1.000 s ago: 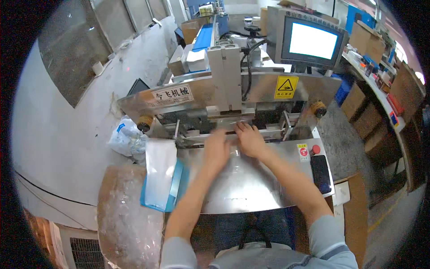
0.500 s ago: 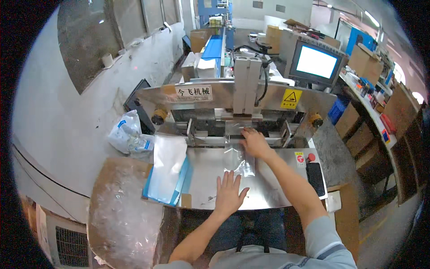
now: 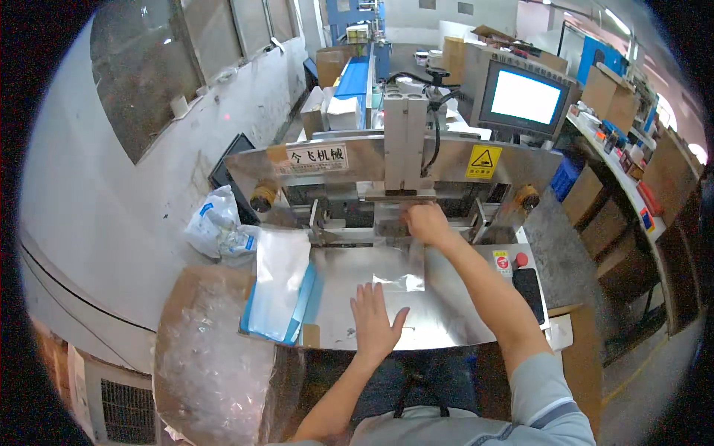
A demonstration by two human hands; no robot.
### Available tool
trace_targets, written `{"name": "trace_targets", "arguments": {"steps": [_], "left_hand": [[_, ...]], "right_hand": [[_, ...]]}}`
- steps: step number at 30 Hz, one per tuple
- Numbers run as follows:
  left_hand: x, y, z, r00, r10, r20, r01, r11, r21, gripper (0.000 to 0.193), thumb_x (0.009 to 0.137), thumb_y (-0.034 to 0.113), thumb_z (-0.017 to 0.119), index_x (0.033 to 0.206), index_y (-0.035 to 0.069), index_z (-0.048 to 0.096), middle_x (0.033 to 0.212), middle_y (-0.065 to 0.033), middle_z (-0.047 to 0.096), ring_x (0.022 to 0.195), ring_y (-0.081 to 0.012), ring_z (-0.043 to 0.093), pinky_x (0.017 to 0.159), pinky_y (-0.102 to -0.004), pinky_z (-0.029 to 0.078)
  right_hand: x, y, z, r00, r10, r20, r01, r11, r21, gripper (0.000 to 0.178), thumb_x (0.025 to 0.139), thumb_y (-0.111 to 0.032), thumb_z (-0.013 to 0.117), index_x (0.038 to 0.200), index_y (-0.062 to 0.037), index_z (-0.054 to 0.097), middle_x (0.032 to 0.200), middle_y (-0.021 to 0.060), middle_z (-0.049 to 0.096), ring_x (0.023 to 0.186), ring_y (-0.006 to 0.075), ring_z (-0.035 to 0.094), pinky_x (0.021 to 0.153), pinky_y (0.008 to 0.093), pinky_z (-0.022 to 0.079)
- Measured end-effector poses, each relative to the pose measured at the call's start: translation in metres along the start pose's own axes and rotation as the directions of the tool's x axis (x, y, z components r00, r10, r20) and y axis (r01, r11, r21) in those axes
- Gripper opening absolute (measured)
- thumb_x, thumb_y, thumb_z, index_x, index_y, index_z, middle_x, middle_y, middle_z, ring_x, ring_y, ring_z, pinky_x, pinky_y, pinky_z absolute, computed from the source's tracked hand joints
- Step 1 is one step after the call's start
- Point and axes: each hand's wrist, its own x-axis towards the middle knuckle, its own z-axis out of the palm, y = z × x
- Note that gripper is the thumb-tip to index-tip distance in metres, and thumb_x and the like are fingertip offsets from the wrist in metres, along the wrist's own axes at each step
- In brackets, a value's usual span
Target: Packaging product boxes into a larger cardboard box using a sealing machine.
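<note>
The right hand (image 3: 425,223) pinches the top edge of a clear, flat plastic bag (image 3: 401,267) at the machine's slot; the left hand (image 3: 375,321) lies open, flat on the steel counter (image 3: 446,320) just below it. Best keep the bag taut and square.

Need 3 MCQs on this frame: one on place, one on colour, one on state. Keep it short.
1. Where is the stack of clear bags?
A. left of the steel table
B. on the monitor
C. under the right hand

2. What colour is the tray under that stack?
A. red
B. blue
C. yellow

3. How is the left hand?
A. fisted round a bag
B. off the table
C. flat, fingers spread, on the steel table

Key: 1 A, the stack lies at the table's left edge. 2 B, blue rim shows beside the bags. 3 C, palm lies down on the steel while the right hand pinches a clear bag at the machine's mouth.
</note>
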Motion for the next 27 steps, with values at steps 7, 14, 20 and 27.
{"name": "trace_targets", "arguments": {"steps": [7, 14, 20, 27], "left_hand": [[0.003, -0.004, 0.002, 0.986, -0.123, -0.115, 0.112, 0.989, -0.096, 0.084, 0.092, 0.039, 0.065, 0.146, -0.013, 0.025, 0.151, -0.0359, 0.028, 0.144, -0.0518, 0.02, 0.118, -0.0605, 0.014], [0.002, -0.01, -0.007, 0.984, -0.141, -0.109, 0.125, 0.983, -0.137, 0.084, 0.093, 0.037, 0.064, 0.146, -0.014, 0.023, 0.151, -0.0365, 0.028, 0.144, -0.0524, 0.019, 0.118, -0.0594, 0.013], [-0.002, -0.01, 0.0, 0.987, -0.123, -0.106, 0.108, 0.984, -0.139, 0.083, 0.094, 0.036, 0.064, 0.147, -0.014, 0.023, 0.151, -0.0367, 0.027, 0.144, -0.0524, 0.018, 0.118, -0.0588, 0.013], [0.013, -0.013, -0.006, 0.995, -0.075, -0.062, 0.067, 0.99, -0.124, 0.081, 0.094, 0.033, 0.063, 0.147, -0.013, 0.023, 0.153, -0.0353, 0.025, 0.145, -0.0513, 0.018, 0.119, -0.0562, 0.014]], "right_hand": [[0.008, 0.011, 0.004, 1.0, -0.012, -0.014, 0.012, 0.999, 0.03, 0.032, 0.095, -0.032, 0.054, 0.093, -0.0047, 0.071, 0.091, 0.0202, 0.07, 0.093, 0.0385, 0.067, 0.087, 0.051, 0.048], [-0.02, -0.023, -0.046, 0.983, 0.032, 0.178, -0.068, 0.977, 0.2, 0.045, 0.096, -0.037, 0.053, 0.124, -0.0028, 0.061, 0.12, 0.0243, 0.063, 0.118, 0.0442, 0.055, 0.104, 0.0483, 0.041], [-0.111, 0.006, -0.026, 0.969, 0.245, 0.044, -0.192, 0.623, 0.758, 0.061, 0.099, -0.041, 0.052, 0.14, 0.0045, 0.047, 0.135, 0.0226, 0.058, 0.123, 0.0391, 0.057, 0.105, 0.0435, 0.044], [-0.171, 0.009, 0.0, 0.923, 0.268, 0.277, -0.385, 0.618, 0.685, 0.067, 0.099, -0.051, 0.05, 0.143, -0.0003, 0.047, 0.138, 0.0241, 0.056, 0.126, 0.0362, 0.056, 0.107, 0.0401, 0.043]]}}
